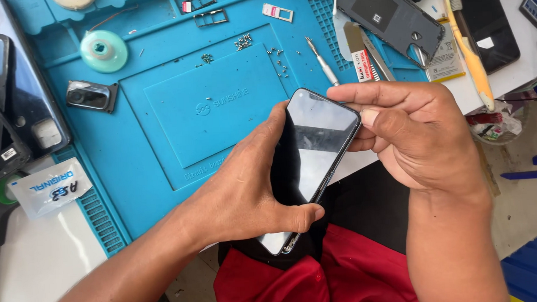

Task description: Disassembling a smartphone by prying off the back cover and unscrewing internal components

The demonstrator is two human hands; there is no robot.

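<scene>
The left hand (246,193) wraps the lower half of a black smartphone (316,149), thumb clamped along its edge to steady it. The right hand (411,140) pinches the phone's top corner. Beyond the phone lie a blue repair mat (178,130), loose screws (244,43) and a small screwdriver (324,63).

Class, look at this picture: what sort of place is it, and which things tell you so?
Most likely a phone repair bench. A blue repair mat carries loose tiny screws, a small screwdriver lies beside them, and a detached phone back cover rests nearby.
</scene>
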